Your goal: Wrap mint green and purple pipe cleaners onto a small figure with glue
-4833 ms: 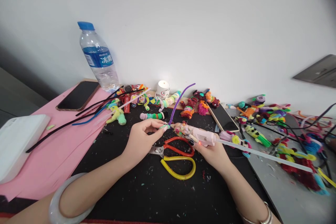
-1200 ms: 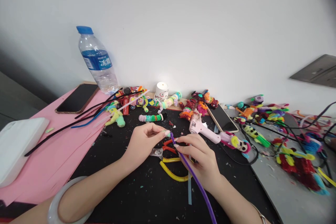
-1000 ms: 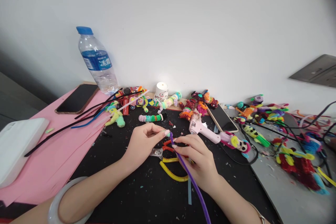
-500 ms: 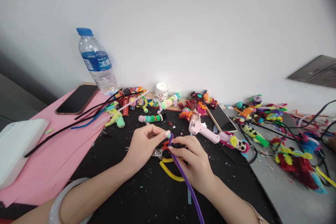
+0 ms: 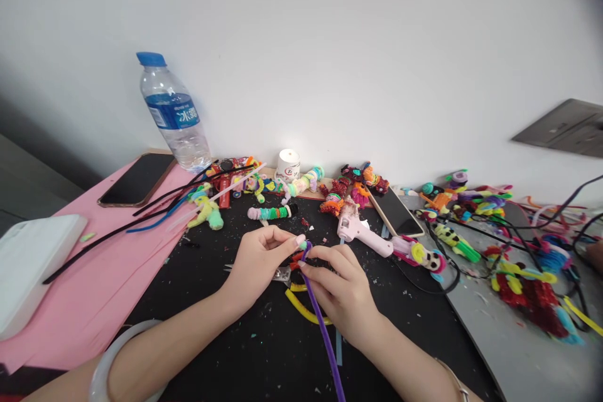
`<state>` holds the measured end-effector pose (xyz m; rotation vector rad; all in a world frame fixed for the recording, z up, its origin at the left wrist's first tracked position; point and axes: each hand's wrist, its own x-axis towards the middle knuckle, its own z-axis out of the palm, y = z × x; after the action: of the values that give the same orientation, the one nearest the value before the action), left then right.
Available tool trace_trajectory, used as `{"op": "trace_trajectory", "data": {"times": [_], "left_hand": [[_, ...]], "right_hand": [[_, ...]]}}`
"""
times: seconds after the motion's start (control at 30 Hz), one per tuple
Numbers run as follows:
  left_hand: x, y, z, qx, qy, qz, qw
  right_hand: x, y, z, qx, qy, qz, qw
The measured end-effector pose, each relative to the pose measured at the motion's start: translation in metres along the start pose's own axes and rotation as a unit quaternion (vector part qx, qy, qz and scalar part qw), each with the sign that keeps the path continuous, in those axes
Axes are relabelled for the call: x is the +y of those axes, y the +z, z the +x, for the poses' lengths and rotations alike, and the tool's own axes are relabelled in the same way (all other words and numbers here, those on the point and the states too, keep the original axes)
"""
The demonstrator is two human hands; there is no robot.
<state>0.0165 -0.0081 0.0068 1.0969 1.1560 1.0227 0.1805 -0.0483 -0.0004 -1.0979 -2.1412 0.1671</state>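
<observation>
Both hands — left hand (image 5: 257, 260), right hand (image 5: 342, 292) — pinch a long fuzzy purple pipe cleaner (image 5: 323, 326).

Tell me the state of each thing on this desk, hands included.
Left hand: grip shut.
Right hand: grip shut.
Purple pipe cleaner: tip pinched by both hands.
Scissors: flat under the hands.
Water bottle: upright, capped.
Phone by water bottle: screen dark.
Glue gun: lying unheld.
Phone by glue gun: screen dark.
Candle: looks lit.

water bottle (image 5: 173, 116), 2 phones (image 5: 137, 179), glue gun (image 5: 360, 231)
</observation>
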Motion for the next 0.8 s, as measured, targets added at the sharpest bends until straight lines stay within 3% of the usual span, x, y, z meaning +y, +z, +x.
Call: {"op": "trace_trajectory", "data": {"times": [0.5,0.8], "left_hand": [[-0.004,-0.004,0.007,-0.012,0.019,-0.142,0.99],[-0.004,-0.002,0.004,-0.048,0.046,-0.111,0.992]], "right_hand": [[0.003,-0.009,-0.001,0.072,0.063,0.101,0.99],[-0.003,-0.015,0.002,0.025,0.097,0.142,0.985]]}}
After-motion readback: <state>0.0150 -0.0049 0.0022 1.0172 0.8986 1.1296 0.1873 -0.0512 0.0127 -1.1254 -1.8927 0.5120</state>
